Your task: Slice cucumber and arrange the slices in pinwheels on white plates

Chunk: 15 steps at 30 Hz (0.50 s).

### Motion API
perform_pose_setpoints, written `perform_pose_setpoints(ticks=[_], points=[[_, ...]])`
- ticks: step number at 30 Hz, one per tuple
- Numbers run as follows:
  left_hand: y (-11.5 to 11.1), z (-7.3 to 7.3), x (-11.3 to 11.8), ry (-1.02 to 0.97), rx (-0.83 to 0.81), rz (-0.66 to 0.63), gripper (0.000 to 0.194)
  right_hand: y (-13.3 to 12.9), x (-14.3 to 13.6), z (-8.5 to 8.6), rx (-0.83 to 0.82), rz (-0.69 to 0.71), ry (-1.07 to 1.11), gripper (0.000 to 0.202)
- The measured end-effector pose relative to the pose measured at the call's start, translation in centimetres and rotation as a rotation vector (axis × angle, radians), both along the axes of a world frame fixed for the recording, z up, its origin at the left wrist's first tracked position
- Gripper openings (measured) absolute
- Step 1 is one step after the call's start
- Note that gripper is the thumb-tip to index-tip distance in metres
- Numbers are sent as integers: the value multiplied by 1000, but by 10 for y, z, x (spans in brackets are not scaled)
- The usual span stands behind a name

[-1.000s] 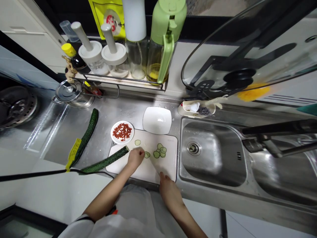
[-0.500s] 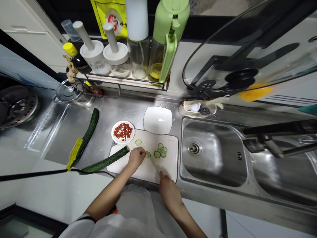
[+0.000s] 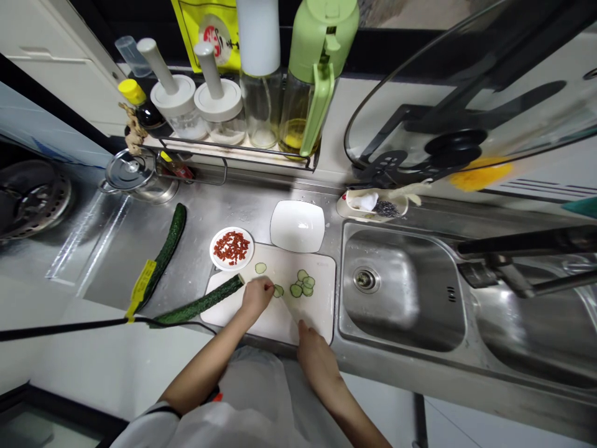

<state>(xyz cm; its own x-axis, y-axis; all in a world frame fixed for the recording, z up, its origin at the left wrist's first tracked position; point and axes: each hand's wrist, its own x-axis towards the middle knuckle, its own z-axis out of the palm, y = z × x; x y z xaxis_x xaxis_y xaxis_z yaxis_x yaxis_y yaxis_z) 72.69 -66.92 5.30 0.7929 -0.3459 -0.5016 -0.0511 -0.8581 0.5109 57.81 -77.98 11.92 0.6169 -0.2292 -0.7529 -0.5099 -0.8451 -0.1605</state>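
My left hand (image 3: 257,296) is over the white cutting board (image 3: 261,320), fingers pinched together. Its fingertips are at the left edge of a thin cucumber slice (image 3: 278,290); what lies between them is too small to make out. Closed around a handle, my right hand (image 3: 318,354) holds a knife whose pale blade (image 3: 292,308) points at that slice. Several cucumber slices (image 3: 302,284) lie bunched to the right, and a single slice (image 3: 260,267) lies farther back. A cut cucumber (image 3: 200,306) rests partly on the board, left of my left hand.
Behind the board stand a small plate (image 3: 213,256) of dried red berries and a white square dish (image 3: 297,227). A whole cucumber (image 3: 168,249) with a yellow label lies left. The sink (image 3: 405,286) is right. A rack (image 3: 261,155) carries jars and bottles. A black cord (image 3: 69,328) crosses at left.
My right hand has shifted slightly left with the knife, its blade still pointing at the slice. My left hand has stayed in place, and the other things are unmoved.
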Motion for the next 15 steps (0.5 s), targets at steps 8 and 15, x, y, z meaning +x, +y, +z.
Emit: perform_pose_setpoints(ticks=[8,15], points=[[1,-1,-3,-26,-44,-20,14,-7,-18,1,25,-21,34,52],[1,17,8,-98,55,-4,14,-11,-28,3,29,-23,57,53]])
